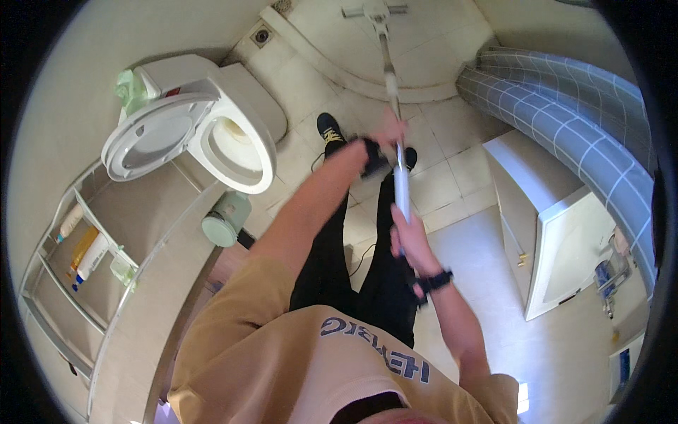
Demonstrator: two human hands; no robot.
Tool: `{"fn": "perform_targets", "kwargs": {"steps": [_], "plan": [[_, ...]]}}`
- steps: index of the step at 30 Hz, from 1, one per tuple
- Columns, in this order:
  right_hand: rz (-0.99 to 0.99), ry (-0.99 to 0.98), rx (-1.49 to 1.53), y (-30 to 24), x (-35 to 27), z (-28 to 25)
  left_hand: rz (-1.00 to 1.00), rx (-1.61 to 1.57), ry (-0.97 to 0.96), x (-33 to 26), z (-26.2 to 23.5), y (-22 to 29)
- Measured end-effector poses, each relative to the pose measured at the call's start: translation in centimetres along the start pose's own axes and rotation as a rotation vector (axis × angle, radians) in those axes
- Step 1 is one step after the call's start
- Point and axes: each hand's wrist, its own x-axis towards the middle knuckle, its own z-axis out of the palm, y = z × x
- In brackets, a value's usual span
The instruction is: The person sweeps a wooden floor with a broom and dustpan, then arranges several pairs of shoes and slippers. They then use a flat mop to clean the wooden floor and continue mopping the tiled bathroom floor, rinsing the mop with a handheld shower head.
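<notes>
In a tiled bathroom, our left hand (390, 131) and right hand (409, 237) grip a mop pole (400, 169); its head (375, 10) is cut off beside the curtain (565, 120).

Home bathroom — open toilet (212, 134), tiled floor (452, 177), washbasin cabinet (558, 233), shower curtain (565, 120)
</notes>
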Motion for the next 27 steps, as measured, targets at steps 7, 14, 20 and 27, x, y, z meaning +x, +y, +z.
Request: {"fn": "perform_targets", "kwargs": {"steps": [7, 14, 20, 27], "plan": [[-0.091, -0.393, 0.303, -6.8, 8.2, 9.0, 0.041, 0.586, -0.314, 5.2, -14.1, 7.8], [-0.027, -0.676, -0.309, -0.7, 6.4, 7.8, -0.304, -0.19, -0.179, -19.8, -16.6, -0.4], [0.146, -0.319, 0.1, -2.0, 15.3, 12.7, -0.501, -0.064, -0.06, -32.7, -24.5, 1.2], [0.128, -0.221, 0.386, -8.4, 36.2, 25.0, -0.34, 0.753, 0.107, -42.7, -33.3, 8.3]]}}
